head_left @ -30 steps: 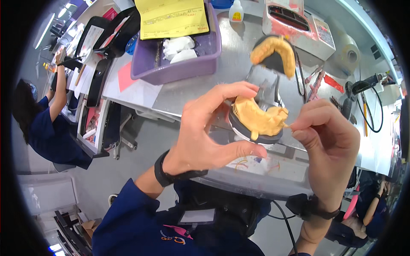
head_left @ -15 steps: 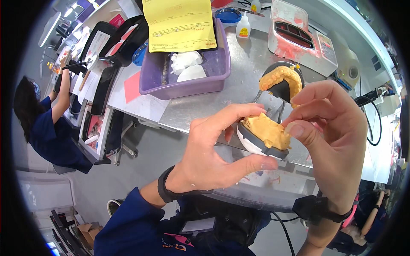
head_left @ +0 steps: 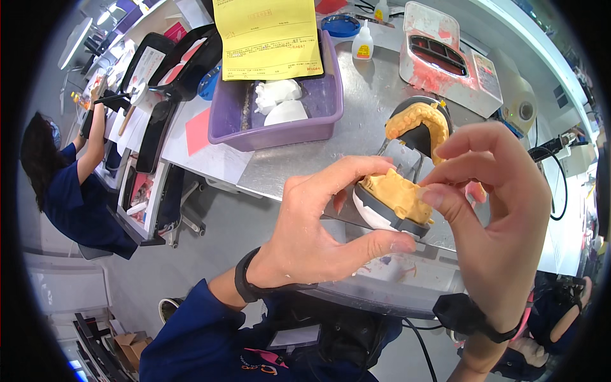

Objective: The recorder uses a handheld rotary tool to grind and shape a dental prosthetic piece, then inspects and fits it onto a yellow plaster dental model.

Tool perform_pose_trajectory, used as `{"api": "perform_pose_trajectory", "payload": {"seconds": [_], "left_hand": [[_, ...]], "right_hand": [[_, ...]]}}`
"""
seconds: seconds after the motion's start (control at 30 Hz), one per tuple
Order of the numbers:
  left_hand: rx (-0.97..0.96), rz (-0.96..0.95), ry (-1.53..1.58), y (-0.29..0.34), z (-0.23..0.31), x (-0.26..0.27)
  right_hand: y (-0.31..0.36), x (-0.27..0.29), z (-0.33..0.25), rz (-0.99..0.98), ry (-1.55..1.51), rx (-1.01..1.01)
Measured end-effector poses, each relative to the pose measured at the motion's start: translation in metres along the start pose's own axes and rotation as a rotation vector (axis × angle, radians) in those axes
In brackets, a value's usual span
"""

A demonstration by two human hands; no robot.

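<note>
My left hand (head_left: 318,235) is closed around a dental model (head_left: 398,196), yellow plaster on a dark grey base with white beneath. Its thumb lies along the near side and the fingers reach over the far side. The thumb and fingers of my right hand (head_left: 493,184) are pinched together at the model's right edge, and what is between them, if anything, is hidden. Behind that hand a small pink piece (head_left: 475,191) peeks out. The other half, a yellow dental arch (head_left: 423,124) on a black plate, rests hinged open on the metal bench by a metal articulator frame.
A purple tray (head_left: 273,135) with white plaster pieces and a yellow form (head_left: 267,41) stands at the back. Beyond are a small white dropper bottle (head_left: 363,44) and a pink-stained wax heater (head_left: 436,57). A co-worker (head_left: 70,184) sits at the left, beside an open drawer (head_left: 143,197).
My right hand has shifted slightly to the right, its fingertips still at the model's edge, and more of the pink piece shows. My left hand and the model have hardly moved.
</note>
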State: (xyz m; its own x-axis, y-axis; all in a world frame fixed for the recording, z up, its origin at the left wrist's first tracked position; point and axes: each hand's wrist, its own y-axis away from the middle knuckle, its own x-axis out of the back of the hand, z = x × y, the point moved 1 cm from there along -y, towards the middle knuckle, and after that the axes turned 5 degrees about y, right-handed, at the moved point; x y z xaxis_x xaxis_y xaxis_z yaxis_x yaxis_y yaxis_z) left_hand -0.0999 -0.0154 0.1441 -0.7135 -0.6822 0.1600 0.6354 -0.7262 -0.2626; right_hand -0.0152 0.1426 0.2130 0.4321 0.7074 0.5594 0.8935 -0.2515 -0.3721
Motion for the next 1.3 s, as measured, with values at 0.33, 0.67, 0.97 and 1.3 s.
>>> {"api": "perform_pose_trajectory", "payload": {"seconds": [0.33, 0.67, 0.97, 1.3], "left_hand": [[0.027, 0.034, 0.122, -0.001, -0.001, -0.004], [-0.036, 0.120, 0.307, 0.009, -0.005, 0.013], [0.094, 0.181, 0.555, 0.008, 0.006, 0.024], [0.045, 0.081, 0.540, -0.003, 0.009, 0.019]], "right_hand": [[0.006, -0.001, 0.007, 0.057, -0.102, -0.120], [-0.017, 0.018, 0.040, -0.286, 0.351, -0.126], [-0.019, 0.005, 0.020, -0.211, 0.321, 0.039], [-0.002, 0.002, 0.003, -0.110, 0.259, 0.071]]}}
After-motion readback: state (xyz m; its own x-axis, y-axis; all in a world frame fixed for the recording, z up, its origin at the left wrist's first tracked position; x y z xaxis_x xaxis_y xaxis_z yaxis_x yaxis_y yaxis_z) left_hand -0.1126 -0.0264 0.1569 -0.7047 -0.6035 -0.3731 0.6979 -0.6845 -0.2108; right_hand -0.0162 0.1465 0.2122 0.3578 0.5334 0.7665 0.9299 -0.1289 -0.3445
